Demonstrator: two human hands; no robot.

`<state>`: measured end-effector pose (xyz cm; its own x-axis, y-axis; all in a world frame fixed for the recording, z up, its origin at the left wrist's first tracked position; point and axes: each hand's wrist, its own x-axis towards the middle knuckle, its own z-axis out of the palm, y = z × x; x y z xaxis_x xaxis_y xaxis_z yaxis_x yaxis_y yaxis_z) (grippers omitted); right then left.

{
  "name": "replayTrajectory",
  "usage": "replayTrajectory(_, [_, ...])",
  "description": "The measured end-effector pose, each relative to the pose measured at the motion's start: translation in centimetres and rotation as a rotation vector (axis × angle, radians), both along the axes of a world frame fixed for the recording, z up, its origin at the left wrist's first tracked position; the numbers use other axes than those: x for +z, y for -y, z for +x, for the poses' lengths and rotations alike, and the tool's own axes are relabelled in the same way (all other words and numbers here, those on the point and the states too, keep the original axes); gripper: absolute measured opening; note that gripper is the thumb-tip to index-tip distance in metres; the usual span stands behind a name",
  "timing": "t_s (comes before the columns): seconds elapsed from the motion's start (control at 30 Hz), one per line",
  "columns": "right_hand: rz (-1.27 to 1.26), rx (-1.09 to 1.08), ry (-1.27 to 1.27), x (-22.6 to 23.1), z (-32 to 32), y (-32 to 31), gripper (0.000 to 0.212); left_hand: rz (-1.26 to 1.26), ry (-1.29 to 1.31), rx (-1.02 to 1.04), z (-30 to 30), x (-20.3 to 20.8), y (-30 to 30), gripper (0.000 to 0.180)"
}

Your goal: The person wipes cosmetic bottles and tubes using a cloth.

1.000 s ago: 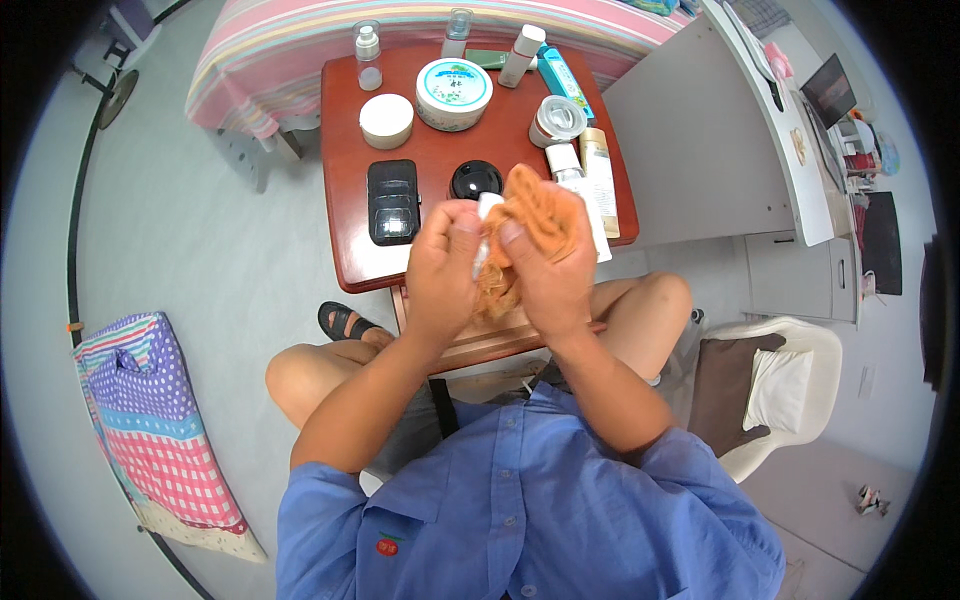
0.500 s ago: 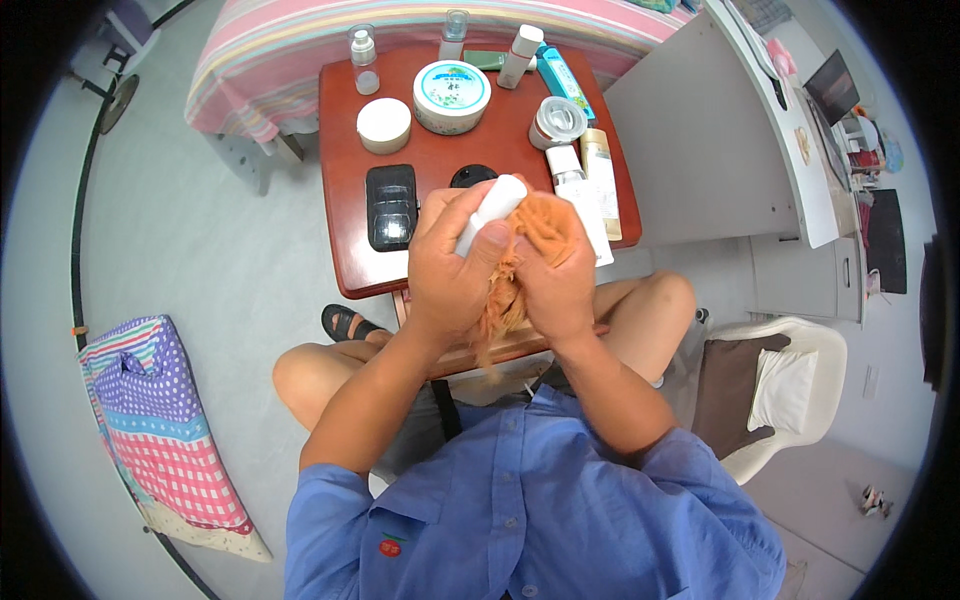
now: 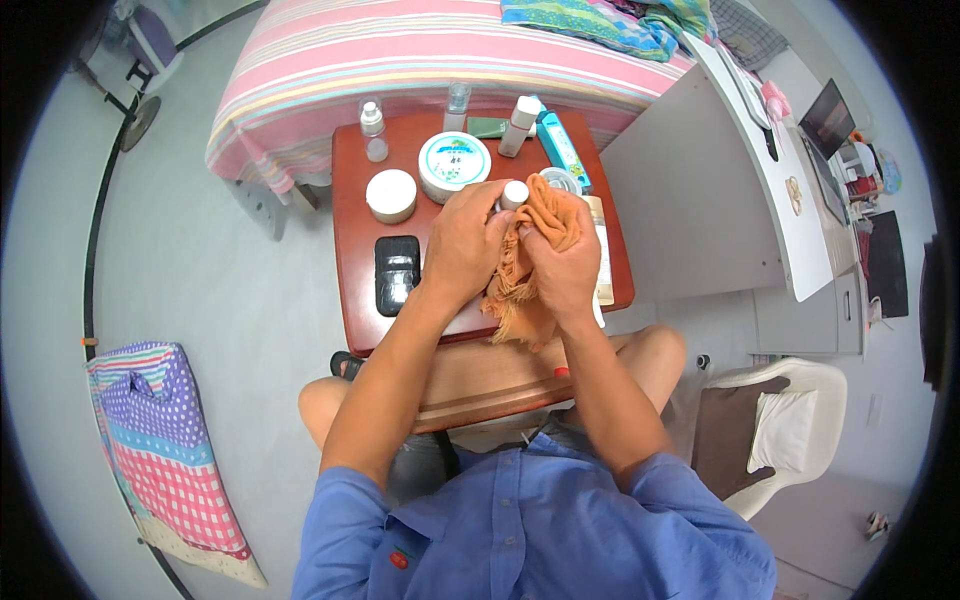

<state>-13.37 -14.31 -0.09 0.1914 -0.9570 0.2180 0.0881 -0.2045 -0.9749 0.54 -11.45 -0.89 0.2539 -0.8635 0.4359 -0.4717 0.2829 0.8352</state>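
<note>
My left hand (image 3: 462, 243) is closed around a small white bottle or tube, of which mainly the white cap (image 3: 514, 194) shows; the rest is hidden by my fingers. Bunched in my right hand (image 3: 566, 262) is an orange fringed cloth (image 3: 522, 292), pressed close to the bottle's side. Its loose end hangs below my hands, over the near edge of the red-brown table (image 3: 352, 212). Beyond my left hand stand a large round tub (image 3: 454, 165) with a printed lid and a smaller cream-coloured jar (image 3: 391, 195). A black case (image 3: 397, 272) lies left of my forearm.
Along the table's far side are a pump bottle (image 3: 373, 130), a clear-capped bottle (image 3: 456, 108), a white bottle (image 3: 518, 126) and a blue box (image 3: 560, 150). A clear-lidded jar (image 3: 562, 181) and a gold tube (image 3: 604, 240) sit at the right, partly covered. A striped bed (image 3: 300, 75) borders the table.
The white bottle has turned from slanting to cap toward me. More of the cloth's fringe hangs down. The view has shifted, showing more of the bed and the wooden panel below the table top.
</note>
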Motion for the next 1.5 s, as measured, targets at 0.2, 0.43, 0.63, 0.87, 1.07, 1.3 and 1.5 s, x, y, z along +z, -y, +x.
replayTrajectory(0.2, [0.095, -0.014, -0.018, -1.6, 0.1, 1.2, 0.040, 0.079, 0.194, 0.038, -0.3, -0.3, 1.0, 0.029])
replayTrajectory(0.43, [0.102, -0.046, -0.143, -2.3, -0.6, 1.3, 0.041, 0.147, 0.243, 0.086, -0.4, -0.8, 0.9, 0.042])
replayTrajectory(0.63, [0.120, -0.037, -0.033, 0.4, -5.4, -1.9, 0.043, -0.279, 0.408, 0.233, -2.5, 1.3, -1.0, 0.036])
replayTrajectory(0.87, [0.043, -0.230, -0.455, -1.7, -10.4, -2.6, 0.039, 0.217, -0.028, -0.117, -9.5, -2.4, -3.4, 0.034])
replayTrajectory(1.07, [0.021, -0.060, -0.784, -0.9, -9.4, -2.7, 0.037, 0.449, -0.284, -0.117, -10.0, -3.6, -3.9, 0.053])
replayTrajectory(1.3, [0.472, 0.063, -0.050, -2.3, -9.4, -4.6, 0.035, 0.405, -0.316, -0.084, -8.6, -5.6, -5.1, 0.048])
replayTrajectory(1.5, [0.626, 0.159, 0.267, 1.1, -8.7, -5.9, 0.039, 0.335, -1.069, -0.317, -8.2, -3.5, -6.9, 0.043])
